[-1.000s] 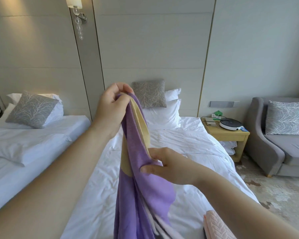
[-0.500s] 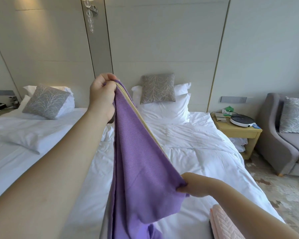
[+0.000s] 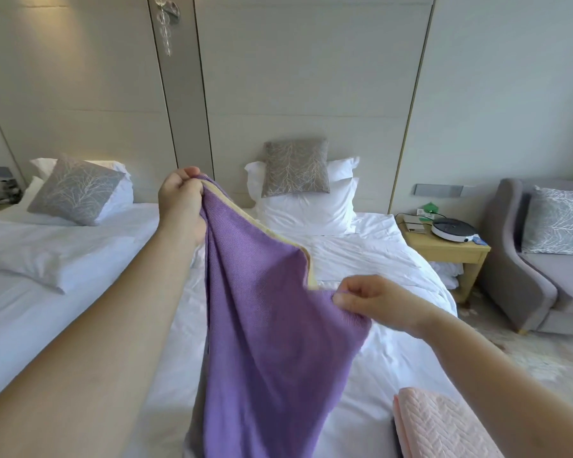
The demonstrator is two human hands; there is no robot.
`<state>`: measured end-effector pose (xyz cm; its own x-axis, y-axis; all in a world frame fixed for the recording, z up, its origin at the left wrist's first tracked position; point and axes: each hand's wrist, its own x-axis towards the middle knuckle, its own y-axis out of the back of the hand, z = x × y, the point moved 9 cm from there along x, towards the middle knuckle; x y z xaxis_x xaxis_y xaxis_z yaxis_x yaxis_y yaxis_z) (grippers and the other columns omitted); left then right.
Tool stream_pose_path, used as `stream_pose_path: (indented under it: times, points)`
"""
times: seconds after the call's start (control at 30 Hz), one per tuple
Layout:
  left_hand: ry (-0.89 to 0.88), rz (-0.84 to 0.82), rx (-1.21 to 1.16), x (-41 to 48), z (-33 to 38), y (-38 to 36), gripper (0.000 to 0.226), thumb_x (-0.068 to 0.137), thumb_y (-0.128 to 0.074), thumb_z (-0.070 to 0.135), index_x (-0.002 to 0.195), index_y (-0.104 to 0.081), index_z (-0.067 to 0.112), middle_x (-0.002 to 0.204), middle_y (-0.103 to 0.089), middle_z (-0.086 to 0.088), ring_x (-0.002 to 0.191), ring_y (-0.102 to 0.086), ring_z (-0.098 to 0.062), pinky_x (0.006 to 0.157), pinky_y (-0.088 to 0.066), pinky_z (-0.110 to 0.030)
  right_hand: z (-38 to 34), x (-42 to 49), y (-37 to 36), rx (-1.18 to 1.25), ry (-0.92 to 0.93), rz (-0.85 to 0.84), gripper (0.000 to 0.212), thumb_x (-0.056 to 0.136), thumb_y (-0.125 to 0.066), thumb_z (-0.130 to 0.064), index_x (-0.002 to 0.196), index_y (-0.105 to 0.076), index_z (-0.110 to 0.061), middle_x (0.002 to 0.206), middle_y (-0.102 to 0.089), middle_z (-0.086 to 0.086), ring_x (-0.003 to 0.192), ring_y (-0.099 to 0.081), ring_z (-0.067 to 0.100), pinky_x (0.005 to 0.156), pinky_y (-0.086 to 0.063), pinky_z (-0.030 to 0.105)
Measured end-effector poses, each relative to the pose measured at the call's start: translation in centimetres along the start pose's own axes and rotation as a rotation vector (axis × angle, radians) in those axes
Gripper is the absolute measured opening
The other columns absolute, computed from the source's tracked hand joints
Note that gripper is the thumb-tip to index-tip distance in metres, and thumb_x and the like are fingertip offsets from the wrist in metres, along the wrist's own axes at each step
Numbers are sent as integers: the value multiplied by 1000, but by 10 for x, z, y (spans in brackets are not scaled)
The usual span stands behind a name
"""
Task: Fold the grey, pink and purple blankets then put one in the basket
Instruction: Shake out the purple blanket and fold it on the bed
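Note:
A purple blanket with a yellow band along its top edge hangs in the air over the white bed. My left hand grips its upper corner, raised high. Lower and to the right, my right hand pinches the same edge, so the cloth stretches slanting between the two hands. A folded pink blanket lies on the bed at the bottom right, partly under my right forearm. No grey blanket and no basket can be made out.
A second white bed stands to the left. A wooden nightstand with a round white device sits right of the bed, and a grey armchair stands at the far right. Patterned carpet covers the floor between them.
My right hand slid along the blanket's edge to the right and away from the left hand, opening the purple cloth out wider. The left hand kept its grip up high.

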<state>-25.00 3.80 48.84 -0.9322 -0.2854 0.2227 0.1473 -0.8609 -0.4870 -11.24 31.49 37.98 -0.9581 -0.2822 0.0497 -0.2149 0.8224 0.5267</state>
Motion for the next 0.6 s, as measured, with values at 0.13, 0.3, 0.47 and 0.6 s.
stream_pose_path:
  times: [0.13, 0.3, 0.47, 0.6]
  points:
    - [-3, 87, -63, 11, 9, 19, 40, 78, -25, -15, 78, -50, 16, 71, -51, -5, 57, -48, -15, 52, -41, -22, 44, -8, -34, -890, -160, -362, 40, 95, -41, -55, 93, -60, -20, 75, -51, -6, 76, -48, 14, 79, -35, 27]
    - [-7, 115, 47, 13, 0, 45, 41, 75, -27, -15, 77, -52, 17, 70, -53, -2, 53, -48, -11, 54, -39, -22, 99, -27, -15, -1036, -358, -298, 44, 92, -35, -62, 123, -49, -34, 81, -53, -5, 87, -53, 19, 97, -29, 35]
    - [24, 158, 127, 13, -19, 70, 41, 76, -29, -15, 76, -54, 18, 76, -53, 0, 62, -48, -12, 57, -41, -20, 101, -25, 33, -1316, -334, -8, 23, 95, -43, -45, 102, -60, -31, 107, -61, -2, 107, -53, 21, 84, -29, 33]
    - [31, 197, 184, 17, -25, 90, 40, 77, -33, -12, 75, -56, 21, 74, -55, 1, 60, -51, -10, 54, -44, -19, 83, -36, 83, -970, -341, 445, 17, 94, -51, -33, 104, -66, -33, 113, -60, -5, 115, -48, 23, 84, -30, 34]
